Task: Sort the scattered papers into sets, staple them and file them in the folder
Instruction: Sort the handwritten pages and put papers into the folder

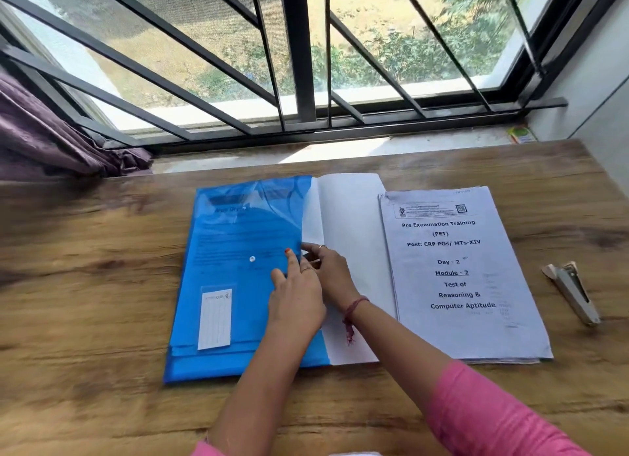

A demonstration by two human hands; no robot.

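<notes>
A translucent blue folder (235,278) lies on the wooden table (85,319), with printed sheets showing faintly through it. A white paper set (354,224) sticks out of its right edge, partly inside. My left hand (294,295) rests on the folder's right edge, fingers straight. My right hand (332,275) sits on the white set and pinches its left edge at the folder's opening. A printed paper stack (463,275) titled "Pre Examination Training" lies to the right. A metal stapler (573,294) lies further right.
A barred window (306,64) with a stone sill runs along the table's far edge. A purple curtain (51,139) hangs at the back left. A small green and orange box (520,135) sits on the sill at the right.
</notes>
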